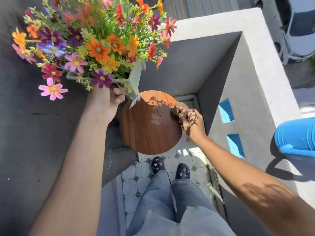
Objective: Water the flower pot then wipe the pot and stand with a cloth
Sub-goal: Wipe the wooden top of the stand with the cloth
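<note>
Wooden round stand (150, 132) top, wet patch at centre. Left hand (109, 101) fingers curled round the pale flower pot (136, 77), held lifted above the stand's far-left edge. Right hand (190, 120) fingers grip a cloth (179, 108) on the stand's right edge.

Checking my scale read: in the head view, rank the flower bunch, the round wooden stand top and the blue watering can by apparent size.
1. Flower bunch, though nearest the camera.
2. Wooden stand top.
3. Blue watering can, cut off by the frame edge, so unsure.
</note>
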Tool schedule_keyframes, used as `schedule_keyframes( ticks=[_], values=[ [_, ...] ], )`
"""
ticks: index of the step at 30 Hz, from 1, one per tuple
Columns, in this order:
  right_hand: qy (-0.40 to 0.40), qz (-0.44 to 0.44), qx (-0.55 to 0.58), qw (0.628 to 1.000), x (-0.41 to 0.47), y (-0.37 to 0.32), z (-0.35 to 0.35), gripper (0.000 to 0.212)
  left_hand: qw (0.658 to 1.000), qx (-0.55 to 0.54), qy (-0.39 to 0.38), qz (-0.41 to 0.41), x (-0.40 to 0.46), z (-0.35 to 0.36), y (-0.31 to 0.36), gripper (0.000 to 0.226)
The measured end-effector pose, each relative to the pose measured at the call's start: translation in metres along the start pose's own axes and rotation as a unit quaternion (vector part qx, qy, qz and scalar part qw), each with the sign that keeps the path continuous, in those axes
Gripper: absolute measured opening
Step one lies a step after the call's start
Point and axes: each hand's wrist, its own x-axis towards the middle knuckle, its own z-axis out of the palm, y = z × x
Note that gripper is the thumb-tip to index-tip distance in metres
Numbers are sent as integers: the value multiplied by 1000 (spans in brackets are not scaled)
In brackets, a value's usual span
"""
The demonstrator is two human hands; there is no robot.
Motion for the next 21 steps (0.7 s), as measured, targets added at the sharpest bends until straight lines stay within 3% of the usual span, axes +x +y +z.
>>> schedule_keyframes(
  ticks=[2, 5, 6, 8, 12, 16, 21],
  values=[
    [-78, -41, -5, 996, -11, -12, 8, 31, 1000, 2, -1, 0, -2, 0, 1, 33],
    [-124, -76, 171, 974, -38, -40, 19, 31, 1000, -7, -13, -4, -3, -1, 2, 34],
    [-134, -92, 181, 970, -43, -44, 26, 29, 1000, -9, -13, -5, -3, -1, 2, 35],
    [-150, -120, 119, 974, -49, -44, 45, 31, 1000, -17, -11, -9, -2, -2, 3, 35],
    [-102, -178, -108, 973, -52, -20, 69, 48, 999, -30, -14, -21, 2, -5, 8, 32],
    [-127, -326, -275, 896, -60, -4, 85, 62, 999, -31, -17, -16, 4, -7, 9, 31],
    [-166, -383, -274, 867, -55, -12, 109, 52, 999, -35, -9, -17, 10, -7, 9, 31]
  ],
)
